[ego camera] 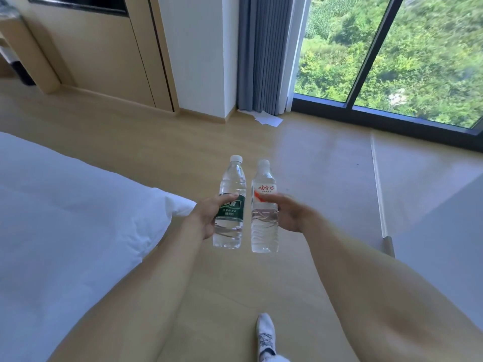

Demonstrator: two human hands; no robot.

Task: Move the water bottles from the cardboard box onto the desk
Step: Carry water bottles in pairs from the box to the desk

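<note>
My left hand (206,218) grips a clear water bottle with a green label (231,205) around its middle, upright, white cap on top. Right beside it, my right hand (290,215) grips a second clear bottle with a red and white label (264,207), also upright. Both bottles hang in the air in front of me, above the wooden floor, almost touching each other. No cardboard box is in view. A pale wooden desk edge (15,35) shows at the far upper left, partly cut off.
A bed with white bedding (65,205) fills the left side. Wooden wall panels (104,61) and a grey curtain (264,53) stand ahead, with a large floor-level window (405,61) at the right. White paper (269,118) lies on the floor. My white shoe (265,335) is below.
</note>
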